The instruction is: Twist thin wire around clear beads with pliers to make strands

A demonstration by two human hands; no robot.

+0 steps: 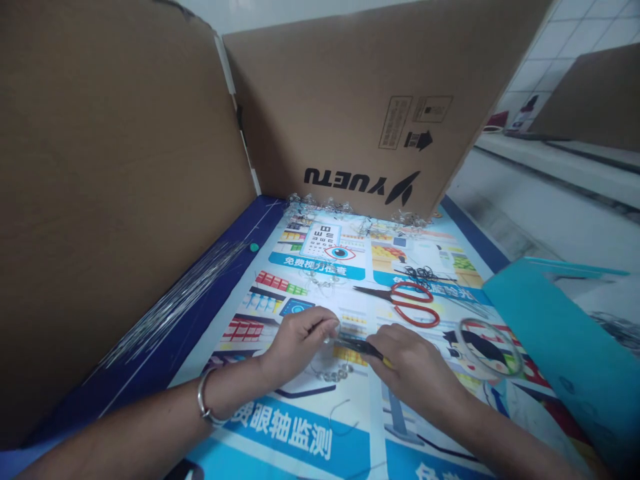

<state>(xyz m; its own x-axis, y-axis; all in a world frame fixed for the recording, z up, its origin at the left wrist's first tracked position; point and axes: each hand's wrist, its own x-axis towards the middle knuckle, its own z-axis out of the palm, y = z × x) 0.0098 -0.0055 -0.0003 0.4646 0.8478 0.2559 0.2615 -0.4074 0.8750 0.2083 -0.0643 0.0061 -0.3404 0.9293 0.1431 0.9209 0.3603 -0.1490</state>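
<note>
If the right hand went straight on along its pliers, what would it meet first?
Probably the left hand: the pliers in the right hand point at its fingers. Whether the tips touch them is unclear.

Left hand (303, 335): pinching | right hand (407, 357): curled | forearms (145, 423): angled inward

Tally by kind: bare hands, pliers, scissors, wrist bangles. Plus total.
Left hand and right hand: 2
Pliers, in the right hand: 1
Red-handled scissors, lying open: 1
Silver bangle: 1
Total: 5
</note>
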